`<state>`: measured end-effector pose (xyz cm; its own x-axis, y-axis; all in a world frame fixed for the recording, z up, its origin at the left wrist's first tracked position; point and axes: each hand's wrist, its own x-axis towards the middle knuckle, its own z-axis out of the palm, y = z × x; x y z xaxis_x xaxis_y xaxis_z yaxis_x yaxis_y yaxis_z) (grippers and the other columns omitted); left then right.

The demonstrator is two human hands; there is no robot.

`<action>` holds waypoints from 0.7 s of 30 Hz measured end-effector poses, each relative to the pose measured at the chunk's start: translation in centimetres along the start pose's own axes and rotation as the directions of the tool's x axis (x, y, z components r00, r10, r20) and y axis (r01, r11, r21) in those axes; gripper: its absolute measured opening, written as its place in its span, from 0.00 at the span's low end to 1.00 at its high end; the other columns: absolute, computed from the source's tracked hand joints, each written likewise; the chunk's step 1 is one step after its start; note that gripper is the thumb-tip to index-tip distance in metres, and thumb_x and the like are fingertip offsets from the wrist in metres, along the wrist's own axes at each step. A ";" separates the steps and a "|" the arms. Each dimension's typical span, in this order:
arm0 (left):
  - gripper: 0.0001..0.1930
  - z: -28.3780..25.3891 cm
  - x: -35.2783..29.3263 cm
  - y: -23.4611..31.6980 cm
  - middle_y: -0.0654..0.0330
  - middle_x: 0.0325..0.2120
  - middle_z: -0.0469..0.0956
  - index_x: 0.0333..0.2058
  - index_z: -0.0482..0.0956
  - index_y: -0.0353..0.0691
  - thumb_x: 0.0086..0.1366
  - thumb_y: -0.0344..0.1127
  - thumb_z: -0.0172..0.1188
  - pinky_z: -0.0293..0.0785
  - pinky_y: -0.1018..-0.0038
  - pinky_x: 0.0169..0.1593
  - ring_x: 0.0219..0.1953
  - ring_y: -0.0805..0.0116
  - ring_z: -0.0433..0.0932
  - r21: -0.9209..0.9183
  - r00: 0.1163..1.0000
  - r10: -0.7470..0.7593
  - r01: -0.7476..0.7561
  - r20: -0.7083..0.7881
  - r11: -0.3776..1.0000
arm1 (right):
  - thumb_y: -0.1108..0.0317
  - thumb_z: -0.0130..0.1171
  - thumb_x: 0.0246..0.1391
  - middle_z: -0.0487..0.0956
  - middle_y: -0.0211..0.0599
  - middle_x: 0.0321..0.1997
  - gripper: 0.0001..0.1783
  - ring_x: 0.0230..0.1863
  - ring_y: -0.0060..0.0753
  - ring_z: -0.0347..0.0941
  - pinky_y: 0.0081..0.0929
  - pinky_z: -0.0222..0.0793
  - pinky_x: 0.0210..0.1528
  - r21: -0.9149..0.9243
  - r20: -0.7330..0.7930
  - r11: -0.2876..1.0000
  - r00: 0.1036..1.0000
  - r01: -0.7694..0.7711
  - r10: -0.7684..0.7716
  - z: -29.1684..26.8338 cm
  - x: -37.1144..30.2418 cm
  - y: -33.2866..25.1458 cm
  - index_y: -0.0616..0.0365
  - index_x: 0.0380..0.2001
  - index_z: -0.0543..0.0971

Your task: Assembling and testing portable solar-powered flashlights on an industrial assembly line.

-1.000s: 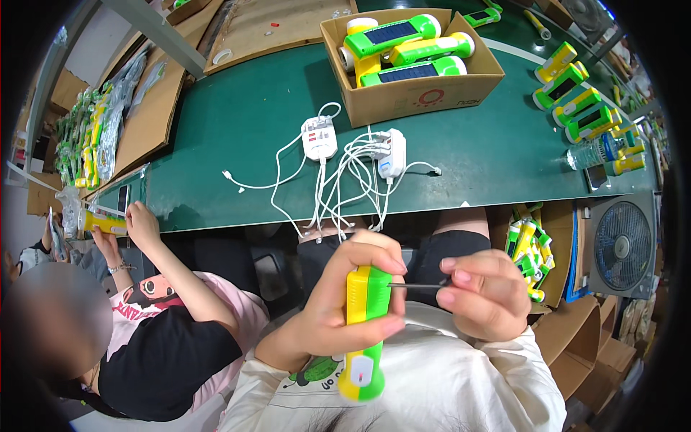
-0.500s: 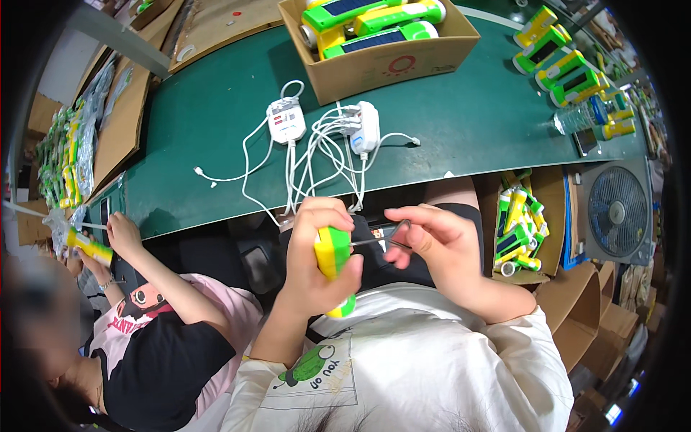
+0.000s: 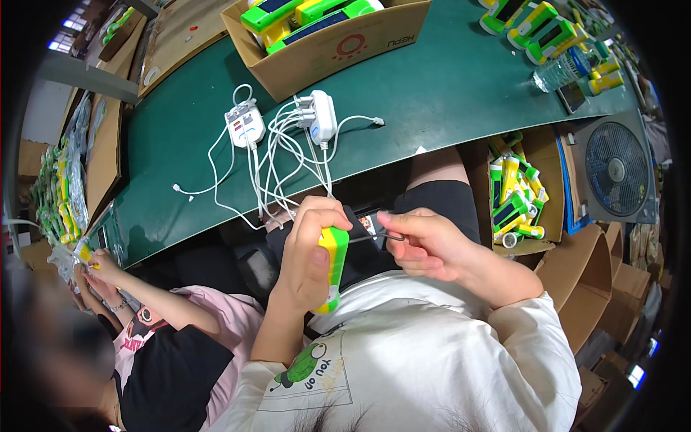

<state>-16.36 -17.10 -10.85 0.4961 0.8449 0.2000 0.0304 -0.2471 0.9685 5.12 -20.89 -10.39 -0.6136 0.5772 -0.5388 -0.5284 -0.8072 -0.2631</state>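
My left hand [image 3: 311, 253] grips a yellow and green plastic flashlight [image 3: 333, 265], held upright over my lap. My right hand [image 3: 425, 245] pinches a thin dark cable end [image 3: 374, 237] right beside the flashlight's upper side. Both hands are just below the near edge of the green table [image 3: 446, 86]. White charging cables [image 3: 281, 162] hang from two white power adapters [image 3: 322, 115] on the table down toward my hands.
A cardboard box [image 3: 331, 50] of green and yellow flashlights stands at the table's back. More flashlights [image 3: 536, 25] lie at the far right, and a box of them [image 3: 515, 194] sits by my right leg. A fan [image 3: 615, 169] stands right. Another person [image 3: 155, 338] works at my left.
Both hands with the flashlight have shifted up toward the table edge. The flashlight now shows less of its length below my left hand, and my view has tilted lower.
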 end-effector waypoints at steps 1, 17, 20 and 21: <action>0.31 0.0 0.1 0.0 0.56 0.38 0.64 0.37 0.67 0.36 0.68 0.61 0.30 0.66 0.80 0.27 0.26 0.75 0.67 0.017 0.999 0.043 -0.043 0.033 0.999 | 0.52 0.50 0.60 0.66 0.30 0.09 0.25 0.04 0.17 0.53 0.16 0.46 0.07 0.060 0.012 0.994 0.996 -0.087 0.086 0.0 -0.1 -0.1 0.61 0.18 0.76; 0.32 3.1 1.5 1.2 0.55 0.34 0.64 0.36 0.66 0.36 0.68 0.61 0.23 0.67 0.77 0.25 0.25 0.71 0.67 -0.555 0.921 -0.388 0.309 -0.027 0.772 | 0.69 0.53 0.57 0.74 0.36 0.21 0.08 0.17 0.28 0.69 0.20 0.62 0.19 -0.881 0.403 -0.301 0.247 0.366 -0.881 -1.0 0.4 1.6 0.63 0.30 0.77; 0.32 1.7 1.4 -0.3 0.53 0.36 0.66 0.37 0.68 0.34 0.69 0.59 0.25 0.67 0.72 0.33 0.30 0.64 0.70 0.078 0.997 0.071 -0.070 -0.010 0.995 | 0.69 0.50 0.60 0.74 0.32 0.19 0.10 0.14 0.20 0.67 0.16 0.62 0.17 -0.755 -0.096 0.528 0.730 0.390 -0.677 -0.2 -0.3 0.5 0.64 0.30 0.77; 0.32 1.6 1.8 0.7 0.50 0.35 0.67 0.37 0.69 0.33 0.68 0.58 0.26 0.66 0.68 0.37 0.32 0.58 0.70 0.127 0.997 0.071 -0.072 0.014 0.989 | 0.65 0.48 0.62 0.72 0.29 0.16 0.15 0.11 0.15 0.63 0.14 0.59 0.15 -0.688 -0.104 0.607 0.773 0.398 -0.625 -0.7 -0.1 0.4 0.65 0.27 0.75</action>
<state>-14.03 -16.53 -10.07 0.5092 0.8185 0.2661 0.1040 -0.3655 0.9250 5.40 -21.33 -11.04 -0.0830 0.9383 -0.3356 -0.1614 -0.3450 -0.9246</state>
